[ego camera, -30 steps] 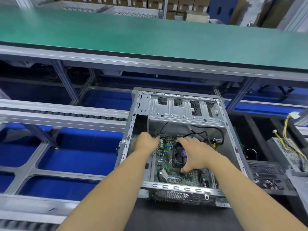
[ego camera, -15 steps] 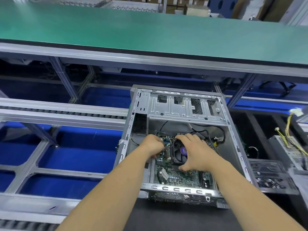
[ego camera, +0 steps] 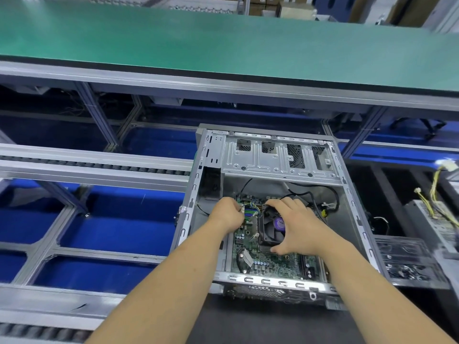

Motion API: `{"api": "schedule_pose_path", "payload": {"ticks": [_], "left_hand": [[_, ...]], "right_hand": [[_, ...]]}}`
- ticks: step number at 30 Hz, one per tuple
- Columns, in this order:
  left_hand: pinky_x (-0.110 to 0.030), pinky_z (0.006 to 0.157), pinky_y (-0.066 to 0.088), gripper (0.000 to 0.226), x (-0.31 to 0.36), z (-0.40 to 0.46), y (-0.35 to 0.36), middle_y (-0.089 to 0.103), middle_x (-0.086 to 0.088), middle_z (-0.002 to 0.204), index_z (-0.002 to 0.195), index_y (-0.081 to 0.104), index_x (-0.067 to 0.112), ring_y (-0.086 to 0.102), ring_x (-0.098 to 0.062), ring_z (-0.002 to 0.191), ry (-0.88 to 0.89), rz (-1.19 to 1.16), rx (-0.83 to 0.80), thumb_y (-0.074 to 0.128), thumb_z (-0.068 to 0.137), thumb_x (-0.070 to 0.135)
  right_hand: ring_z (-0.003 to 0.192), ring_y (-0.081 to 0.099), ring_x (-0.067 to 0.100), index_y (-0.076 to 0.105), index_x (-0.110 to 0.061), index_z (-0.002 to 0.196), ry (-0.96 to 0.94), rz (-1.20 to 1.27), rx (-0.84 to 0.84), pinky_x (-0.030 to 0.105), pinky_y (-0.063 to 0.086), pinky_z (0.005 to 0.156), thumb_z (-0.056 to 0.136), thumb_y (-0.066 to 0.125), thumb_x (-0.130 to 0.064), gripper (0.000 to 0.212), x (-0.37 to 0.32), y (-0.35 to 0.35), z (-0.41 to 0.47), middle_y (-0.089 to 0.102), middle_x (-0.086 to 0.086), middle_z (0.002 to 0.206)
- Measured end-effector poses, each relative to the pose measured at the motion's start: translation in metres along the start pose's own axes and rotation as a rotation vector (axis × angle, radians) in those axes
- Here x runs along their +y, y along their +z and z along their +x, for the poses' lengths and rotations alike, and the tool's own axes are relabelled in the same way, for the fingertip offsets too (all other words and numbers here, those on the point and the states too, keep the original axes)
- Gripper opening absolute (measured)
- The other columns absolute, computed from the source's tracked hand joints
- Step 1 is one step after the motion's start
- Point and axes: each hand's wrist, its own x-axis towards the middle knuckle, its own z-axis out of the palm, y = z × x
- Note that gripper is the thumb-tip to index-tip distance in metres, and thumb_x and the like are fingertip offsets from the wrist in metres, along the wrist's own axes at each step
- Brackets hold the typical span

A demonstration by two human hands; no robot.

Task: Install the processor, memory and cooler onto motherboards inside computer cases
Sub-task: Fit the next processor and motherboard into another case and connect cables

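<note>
On the dark tabletop (ego camera: 273,324) lies an open grey steel computer case (ego camera: 352,219); inside it sits a green motherboard (ego camera: 270,265) carrying a square black cooler fan (ego camera: 269,230) (purple hub label). The right hand (ego camera: 295,227) grips that cooler, thumb and fingers spanning it. The left hand (ego camera: 227,214) curls beside thin wires; its grip's contents cannot be told.

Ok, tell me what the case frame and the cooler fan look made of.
Case frame: looks like bare sheet steel, dull silver, with stamped ribs and punched slots. Cooler fan: seems black moulded plastic, matte, with a purple hub sticker. The right hand grips it, covering part.
</note>
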Motion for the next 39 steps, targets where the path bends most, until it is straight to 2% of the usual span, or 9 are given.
{"api": "schedule_pose_path", "payload": {"ticks": [1,4,10,16,26,29,32,35,39], "left_hand": [[-0.034,0.076,0.049,0.012,0.0,0.0,-0.001,0.058,-0.011,0.08,0.08,0.057,0.008,0.055,-0.026,0.082,0.017,0.022,0.029,0.057,0.092,0.006],[-0.027,0.068,0.042,0.007,0.001,0.002,-0.005,0.06,-0.004,0.093,0.088,0.056,0.013,0.055,-0.02,0.084,0.039,0.011,0.122,0.059,0.092,0.01],[-0.03,0.073,0.046,0.011,-0.002,0.002,-0.003,0.067,-0.006,0.102,0.088,0.059,0.021,0.059,-0.024,0.088,0.039,0.151,0.123,0.057,0.094,0.012],[-0.033,0.077,0.05,0.016,-0.004,0.001,-0.002,0.069,-0.011,0.105,0.106,0.069,0.012,0.064,-0.029,0.096,0.015,0.202,0.104,0.056,0.095,0.015],[-0.035,0.082,0.055,0.02,-0.001,-0.004,-0.003,0.068,-0.01,0.102,0.101,0.069,0.013,0.063,-0.029,0.096,0.021,0.237,0.073,0.056,0.087,0.005],[-0.038,0.083,0.057,0.016,0.001,-0.005,-0.003,0.068,-0.009,0.096,0.095,0.069,0.014,0.064,-0.028,0.093,0.01,0.237,0.061,0.058,0.086,0.007],[-0.037,0.08,0.057,0.013,0.002,-0.005,-0.003,0.067,-0.007,0.087,0.082,0.065,0.016,0.064,-0.028,0.086,-0.001,0.25,0.062,0.058,0.084,0.005],[-0.035,0.079,0.056,0.015,-0.002,-0.002,-0.002,0.065,-0.005,0.083,0.081,0.067,0.015,0.063,-0.027,0.084,-0.018,0.246,0.053,0.059,0.085,0.002],[-0.028,0.085,0.05,0.009,-0.006,0.005,-0.002,0.068,-0.004,0.098,0.089,0.072,0.014,0.065,-0.024,0.099,-0.043,0.059,0.057,0.069,0.088,0.006]], "right_hand": [[0.135,0.029,0.022,0.015,-0.037,0.155,0.0,-0.014,-0.017,0.045,0.034,0.113,0.062,0.081,-0.062,0.117,0.0,0.001,0.0,0.032,-0.007,0.146],[0.137,0.028,0.023,0.014,-0.036,0.157,-0.003,-0.064,-0.077,0.047,0.032,0.114,0.063,0.081,-0.062,0.118,-0.002,0.003,0.001,0.032,-0.005,0.147],[0.137,0.031,0.026,0.011,-0.033,0.158,-0.001,-0.135,-0.131,0.049,0.032,0.115,0.064,0.079,-0.066,0.12,-0.008,0.006,0.004,0.035,-0.001,0.145],[0.137,0.032,0.028,0.014,-0.031,0.157,-0.013,-0.184,-0.139,0.052,0.031,0.113,0.065,0.078,-0.068,0.118,-0.016,0.009,0.005,0.035,0.001,0.146],[0.14,0.03,0.031,0.011,-0.03,0.159,0.015,-0.191,-0.212,0.054,0.037,0.112,0.065,0.08,-0.069,0.123,-0.019,0.01,0.006,0.033,0.005,0.151],[0.144,0.023,0.03,0.005,-0.03,0.161,0.037,-0.082,-0.264,0.057,0.033,0.115,0.066,0.075,-0.079,0.127,-0.017,0.01,0.006,0.027,0.004,0.156],[0.147,0.019,0.029,0.002,-0.037,0.161,0.071,-0.003,-0.284,0.06,0.025,0.117,0.07,0.061,-0.088,0.12,-0.016,0.009,0.005,0.023,0.001,0.161],[0.151,0.015,0.03,0.002,-0.038,0.162,0.082,0.014,-0.313,0.062,0.017,0.119,0.074,0.059,-0.086,0.115,-0.018,0.007,0.007,0.019,0.001,0.165],[0.151,0.023,0.025,0.023,-0.03,0.162,0.063,0.161,-0.16,0.057,0.016,0.12,0.098,0.039,-0.07,0.078,-0.023,0.002,0.02,0.036,0.002,0.16]]}}
